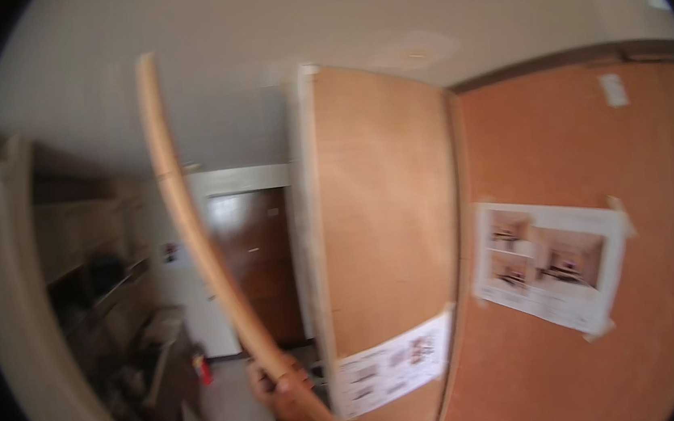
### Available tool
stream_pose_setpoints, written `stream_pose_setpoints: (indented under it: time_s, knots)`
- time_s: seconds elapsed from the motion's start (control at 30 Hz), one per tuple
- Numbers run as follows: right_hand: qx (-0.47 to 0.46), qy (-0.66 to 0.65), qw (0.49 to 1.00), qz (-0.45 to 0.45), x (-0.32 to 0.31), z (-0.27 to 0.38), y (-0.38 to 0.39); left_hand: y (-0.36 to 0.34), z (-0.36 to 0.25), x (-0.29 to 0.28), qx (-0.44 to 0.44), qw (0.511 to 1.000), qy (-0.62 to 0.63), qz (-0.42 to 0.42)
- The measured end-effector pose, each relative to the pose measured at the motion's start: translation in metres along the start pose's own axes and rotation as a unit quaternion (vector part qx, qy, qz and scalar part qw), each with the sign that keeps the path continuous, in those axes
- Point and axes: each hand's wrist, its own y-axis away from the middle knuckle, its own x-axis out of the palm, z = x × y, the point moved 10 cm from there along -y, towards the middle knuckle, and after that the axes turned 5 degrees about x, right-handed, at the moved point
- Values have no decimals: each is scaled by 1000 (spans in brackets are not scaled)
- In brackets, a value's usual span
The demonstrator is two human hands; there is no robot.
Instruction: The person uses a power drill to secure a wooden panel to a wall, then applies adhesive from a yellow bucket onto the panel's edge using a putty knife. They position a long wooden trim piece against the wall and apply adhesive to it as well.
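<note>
long pale wooden strip [192, 224] (blurred, bowed by lens) gripped by hand [283, 390].

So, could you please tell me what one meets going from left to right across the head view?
Pale shelving unit → red fire extinguisher on the floor → hand gripping the long wooden strip → brown wooden panel with a paper sheet → brown board with a taped sheet of room pictures.

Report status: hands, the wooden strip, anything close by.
One hand gripping long wooden strip, raised upright. Which hand: unclear; other not seen. Plywood panel close on the right.
</note>
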Motion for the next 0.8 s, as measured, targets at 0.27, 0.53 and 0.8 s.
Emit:
stream_pose_setpoints:
  time_s: [0.27,0.53,0.8]
  knots:
    - [49,30,997,50,48,-18,-41,-58,-43,-20,89,993,-75,30]
    - [117,19,993,25,23,-125,-36,-87,-85,-29,204,947,-239,67]
    - [158,-58,983,-68,-85,-284,60,-52,-78,-52,233,923,-305,42]
